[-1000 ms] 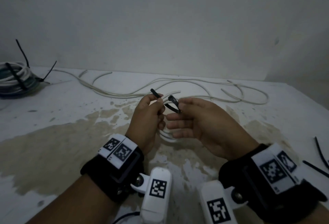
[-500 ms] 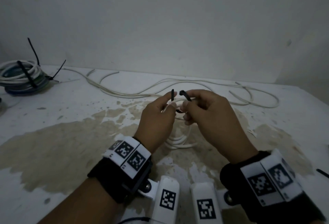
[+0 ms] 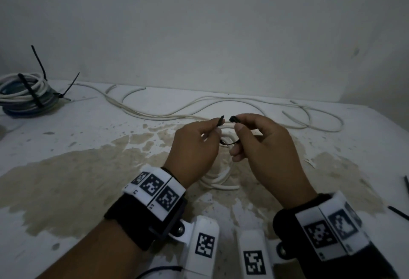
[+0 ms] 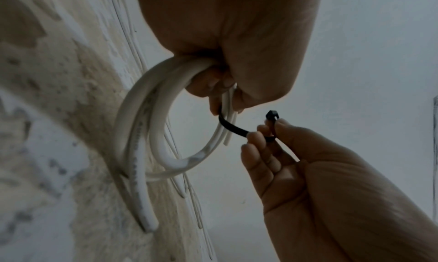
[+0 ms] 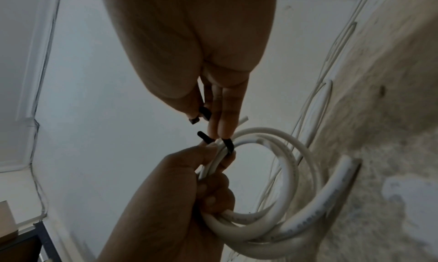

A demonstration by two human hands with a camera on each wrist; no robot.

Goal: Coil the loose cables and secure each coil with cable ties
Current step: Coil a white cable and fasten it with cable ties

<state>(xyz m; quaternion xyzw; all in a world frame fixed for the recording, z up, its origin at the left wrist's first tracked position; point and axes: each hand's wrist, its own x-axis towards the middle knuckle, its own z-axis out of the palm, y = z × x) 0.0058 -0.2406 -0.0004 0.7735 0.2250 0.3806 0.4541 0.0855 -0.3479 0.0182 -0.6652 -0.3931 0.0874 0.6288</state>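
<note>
Here the left hand (image 3: 194, 145) grips a small coil (image 4: 151, 134) of smooth, round white cable and pinches one tip of a thin black cable tie (image 4: 233, 128); the right hand (image 3: 263, 148) pinches its blocky head. The tie curves under the coil, its ends close but unjoined. Below, the white bench (image 3: 88, 137) shows blotchy tan stains. Farther off, loose cable (image 3: 243, 103) snakes toward a plain wall, and a tied bundle (image 3: 24, 95) sits far left.
</note>
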